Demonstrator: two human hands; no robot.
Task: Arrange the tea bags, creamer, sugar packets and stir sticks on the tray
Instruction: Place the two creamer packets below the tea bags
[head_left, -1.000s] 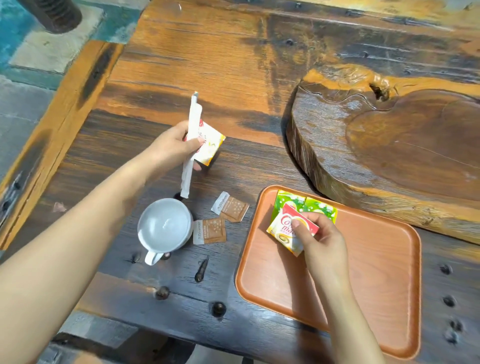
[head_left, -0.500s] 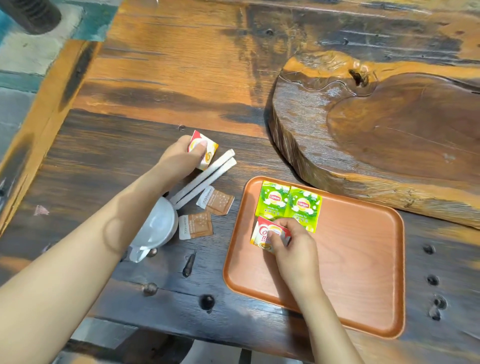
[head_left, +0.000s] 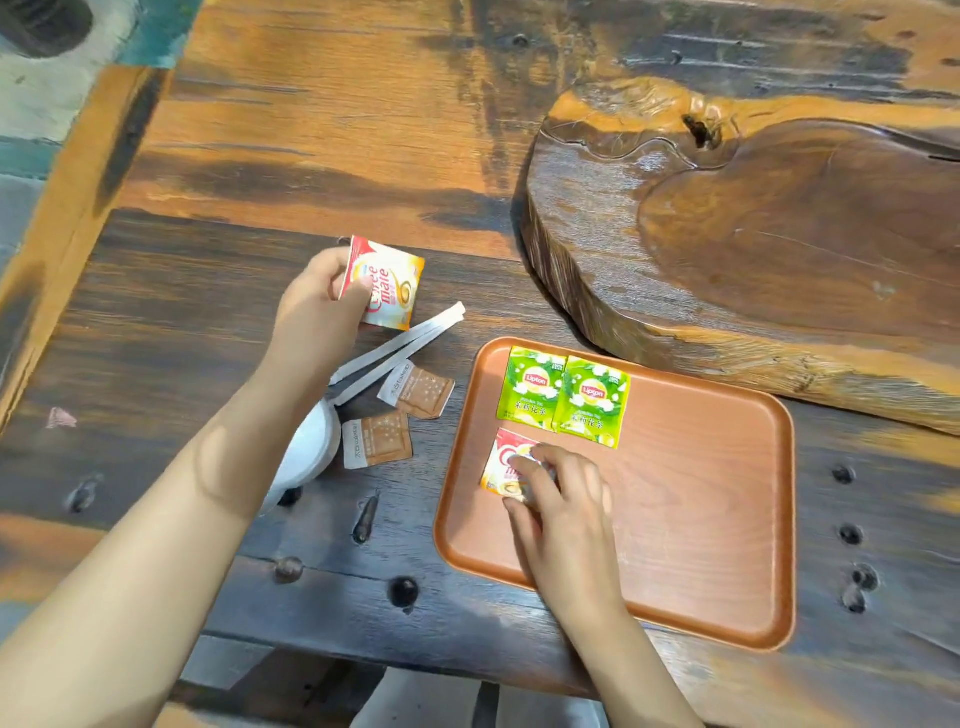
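Observation:
An orange-brown tray lies on the dark wooden table. Two green tea bags sit side by side in its far left corner. Just below them a red-and-yellow creamer packet lies flat on the tray, with the fingers of my right hand pressed on it. My left hand holds a second creamer packet above the table, left of the tray. Two white wrapped stir sticks and two brown sugar packets lie on the table between my left arm and the tray.
A white cup stands under my left forearm, partly hidden. A thick carved wooden slab rises behind the tray at the right. The table's left edge runs along the far left, with floor beyond.
My left hand put the stir sticks down on the table and lifted the second creamer packet. My right hand laid its creamer packet flat on the tray under the tea bags.

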